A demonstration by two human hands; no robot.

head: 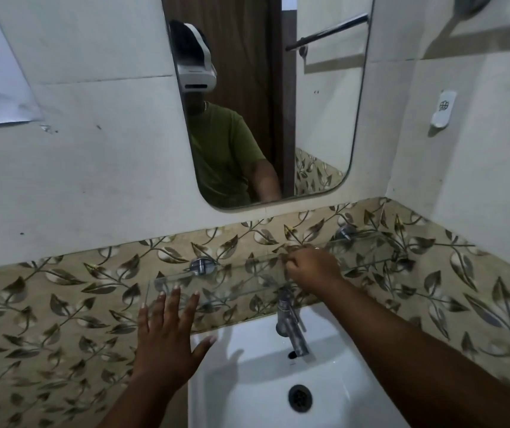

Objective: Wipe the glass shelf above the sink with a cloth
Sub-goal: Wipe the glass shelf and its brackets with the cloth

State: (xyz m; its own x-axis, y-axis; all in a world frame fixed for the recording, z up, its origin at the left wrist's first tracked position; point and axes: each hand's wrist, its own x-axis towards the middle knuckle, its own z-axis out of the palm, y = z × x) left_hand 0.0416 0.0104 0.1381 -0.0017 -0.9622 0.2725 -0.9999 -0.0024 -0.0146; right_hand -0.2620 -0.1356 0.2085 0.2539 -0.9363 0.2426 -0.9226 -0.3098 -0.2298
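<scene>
A clear glass shelf [238, 278] runs along the leaf-patterned tile band [62, 304], held by two chrome brackets [201, 265] on the wall, just above a white sink [247, 381] with a chrome tap [290, 325]. The right hand [312, 267] rests on the shelf's middle with fingers curled tight; whether it grips a cloth cannot be told. The left hand [167, 338] hangs spread wide, fingertips near the shelf's left near edge. Farther up, a rounded mirror [278, 103] hangs on pale wall tiles. A white hook [443, 111] sits on the right wall.
</scene>
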